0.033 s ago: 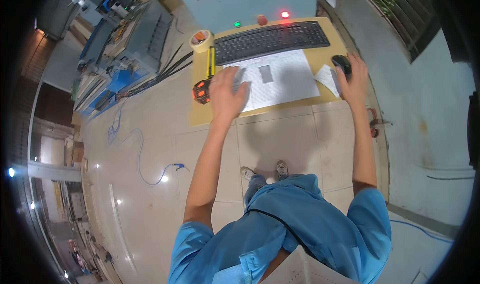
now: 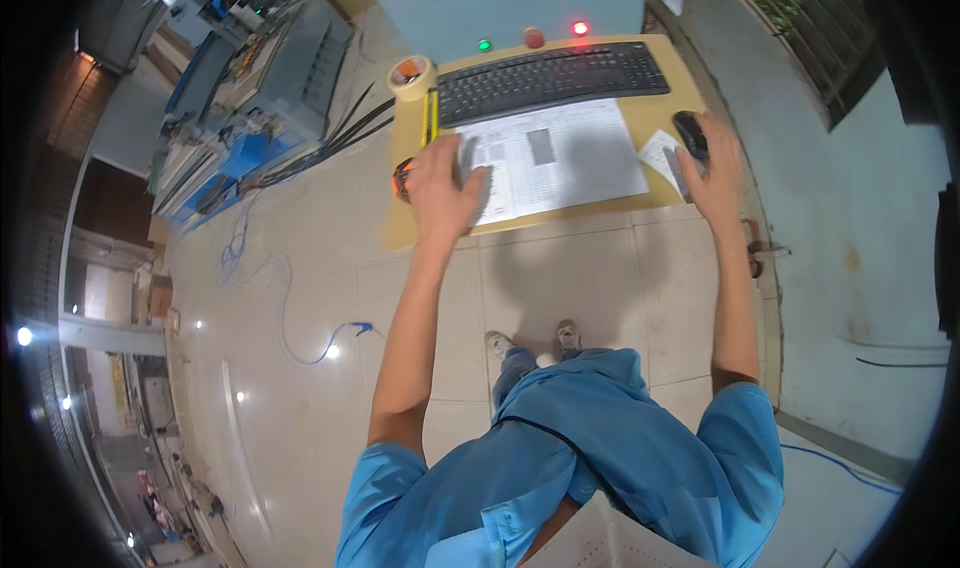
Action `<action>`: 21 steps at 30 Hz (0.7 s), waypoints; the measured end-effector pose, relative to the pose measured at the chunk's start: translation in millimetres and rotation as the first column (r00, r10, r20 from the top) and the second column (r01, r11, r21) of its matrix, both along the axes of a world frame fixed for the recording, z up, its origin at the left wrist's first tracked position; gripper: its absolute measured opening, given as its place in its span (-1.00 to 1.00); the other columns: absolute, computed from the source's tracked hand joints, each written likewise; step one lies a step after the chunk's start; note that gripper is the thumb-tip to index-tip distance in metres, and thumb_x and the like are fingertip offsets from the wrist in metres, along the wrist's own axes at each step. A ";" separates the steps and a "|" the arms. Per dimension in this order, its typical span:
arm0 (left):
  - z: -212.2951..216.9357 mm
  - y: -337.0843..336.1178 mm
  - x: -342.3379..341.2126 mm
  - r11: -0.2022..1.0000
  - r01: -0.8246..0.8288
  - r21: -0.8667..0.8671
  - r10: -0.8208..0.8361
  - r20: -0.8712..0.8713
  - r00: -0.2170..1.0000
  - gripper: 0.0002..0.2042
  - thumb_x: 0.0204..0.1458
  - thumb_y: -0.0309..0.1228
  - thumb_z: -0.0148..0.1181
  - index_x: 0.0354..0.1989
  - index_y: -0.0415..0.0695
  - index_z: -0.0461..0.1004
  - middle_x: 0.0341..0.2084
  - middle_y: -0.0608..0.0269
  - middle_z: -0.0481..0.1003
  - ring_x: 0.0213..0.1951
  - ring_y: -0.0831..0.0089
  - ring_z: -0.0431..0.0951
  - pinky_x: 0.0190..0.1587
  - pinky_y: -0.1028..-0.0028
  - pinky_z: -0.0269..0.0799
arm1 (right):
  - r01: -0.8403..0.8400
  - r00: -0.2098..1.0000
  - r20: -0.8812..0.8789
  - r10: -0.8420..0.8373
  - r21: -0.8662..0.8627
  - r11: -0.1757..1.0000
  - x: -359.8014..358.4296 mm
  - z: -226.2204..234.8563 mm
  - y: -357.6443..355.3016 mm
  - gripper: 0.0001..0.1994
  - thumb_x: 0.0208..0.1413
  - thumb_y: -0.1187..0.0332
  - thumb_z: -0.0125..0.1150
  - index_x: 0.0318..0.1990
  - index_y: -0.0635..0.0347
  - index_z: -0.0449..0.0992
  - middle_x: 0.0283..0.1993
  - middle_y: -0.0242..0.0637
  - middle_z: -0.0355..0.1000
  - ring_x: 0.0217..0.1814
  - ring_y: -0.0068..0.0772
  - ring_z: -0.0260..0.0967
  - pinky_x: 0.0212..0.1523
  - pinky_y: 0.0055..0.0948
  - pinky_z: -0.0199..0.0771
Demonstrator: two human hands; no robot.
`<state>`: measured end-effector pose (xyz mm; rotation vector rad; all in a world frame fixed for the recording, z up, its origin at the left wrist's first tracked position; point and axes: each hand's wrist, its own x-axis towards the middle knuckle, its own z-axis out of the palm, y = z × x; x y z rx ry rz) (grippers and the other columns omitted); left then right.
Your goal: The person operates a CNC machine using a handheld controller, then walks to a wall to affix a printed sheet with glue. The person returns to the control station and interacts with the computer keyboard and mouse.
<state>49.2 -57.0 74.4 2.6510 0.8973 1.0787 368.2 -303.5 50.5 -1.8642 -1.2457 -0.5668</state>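
My left hand (image 2: 443, 196) lies at the left edge of a printed sheet (image 2: 590, 163), fingers forward and thumb spread to the right. Under or beside its fingers, an orange-and-black tape measure (image 2: 402, 180) is partly hidden. A slim yellow-and-black piece (image 2: 430, 118) lies just beyond the fingertips; its kind is unclear. My right hand (image 2: 718, 173) rests over a black computer mouse (image 2: 688, 133), whose front shows past the fingers. A small white slip of paper (image 2: 658, 156) sits left of that hand. Behind the sheet is a black keyboard (image 2: 555, 83).
The yellowish board (image 2: 400, 233) carries these things, plus a tape roll (image 2: 411, 78) at its far left. Beyond it stands a blue cabinet (image 2: 500, 13) with green and red lights. Blue cable (image 2: 290, 313) trails over the floor at left; a pale wall (image 2: 850, 228) stands right.
My left hand has shifted left across the sheet's edge and now covers more of the tape measure. My right hand stays on the mouse. The view has turned slightly.
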 end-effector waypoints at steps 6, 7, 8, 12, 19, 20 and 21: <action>-22.0 44.7 -53.0 0.961 -0.215 -0.171 0.198 -0.114 0.974 -0.21 -0.13 -0.19 0.55 0.30 -0.17 0.35 0.18 -0.05 0.36 0.18 0.04 0.43 0.21 0.19 0.40 | -0.087 0.996 -0.008 0.093 -0.432 0.898 -62.0 -11.8 -19.3 -0.44 -0.01 0.45 0.44 0.20 0.21 0.45 0.30 0.01 0.37 0.35 0.07 0.29 0.30 -0.05 0.30; -23.6 46.0 -53.8 0.952 -0.197 -0.234 0.178 -0.101 0.979 -0.21 -0.14 -0.20 0.56 0.30 -0.19 0.35 0.15 -0.05 0.38 0.17 0.06 0.44 0.21 0.21 0.41 | -0.112 0.993 -0.007 0.119 -0.389 0.914 -66.7 -14.8 -20.1 -0.50 0.01 0.48 0.40 0.16 0.22 0.48 0.25 -0.01 0.42 0.30 0.04 0.33 0.27 -0.07 0.33; -23.4 47.0 -54.7 0.951 -0.218 -0.220 0.208 -0.068 0.976 -0.20 -0.17 -0.20 0.58 0.27 -0.23 0.37 0.10 -0.01 0.41 0.14 0.08 0.47 0.18 0.25 0.45 | -0.127 0.991 -0.007 0.133 -0.364 0.923 -70.2 -16.9 -20.4 -0.55 0.03 0.51 0.37 0.13 0.23 0.51 0.20 -0.03 0.46 0.26 0.02 0.38 0.24 -0.10 0.37; -17.1 51.2 -62.4 0.919 -0.227 -0.321 0.232 -0.025 0.972 -0.21 -0.22 -0.18 0.63 0.19 -0.31 0.41 0.06 0.03 0.44 0.02 0.17 0.55 0.10 0.28 0.50 | -0.063 0.997 -0.058 0.050 -0.244 0.968 -76.2 -12.2 -6.2 -0.73 0.09 0.60 0.23 -0.02 0.29 0.60 -0.02 -0.13 0.60 0.07 -0.08 0.53 0.09 -0.20 0.51; -15.3 53.2 -75.1 0.823 -0.100 -0.559 0.345 0.351 0.871 -0.26 -0.20 -0.21 0.65 0.09 -0.40 0.44 -0.02 -0.01 0.46 -0.03 0.24 0.53 0.04 0.31 0.48 | -0.271 0.961 0.103 0.258 0.131 0.954 -139.4 -7.1 124.2 -0.74 0.09 0.57 0.15 -0.07 0.21 0.61 -0.01 -0.21 0.61 0.02 -0.18 0.57 0.04 -0.19 0.55; -12.9 53.3 -77.3 0.834 -0.127 -0.537 0.350 0.335 0.875 -0.27 -0.20 -0.21 0.65 0.09 -0.40 0.44 -0.01 -0.02 0.46 -0.02 0.23 0.53 0.04 0.31 0.48 | -0.359 0.930 0.122 0.347 0.102 0.928 -156.7 -11.6 142.7 -0.76 0.09 0.54 0.15 -0.08 0.20 0.60 -0.01 -0.24 0.60 0.02 -0.20 0.56 0.05 -0.20 0.54; -10.1 53.2 -79.2 0.833 -0.156 -0.531 0.360 0.306 0.882 -0.27 -0.20 -0.22 0.65 0.09 -0.40 0.44 -0.01 -0.02 0.46 -0.02 0.22 0.53 0.05 0.31 0.48 | -0.444 0.892 0.130 0.434 0.061 0.894 -170.9 -15.5 158.5 -0.78 0.10 0.51 0.15 -0.10 0.20 0.59 -0.01 -0.26 0.59 0.03 -0.21 0.55 0.06 -0.20 0.53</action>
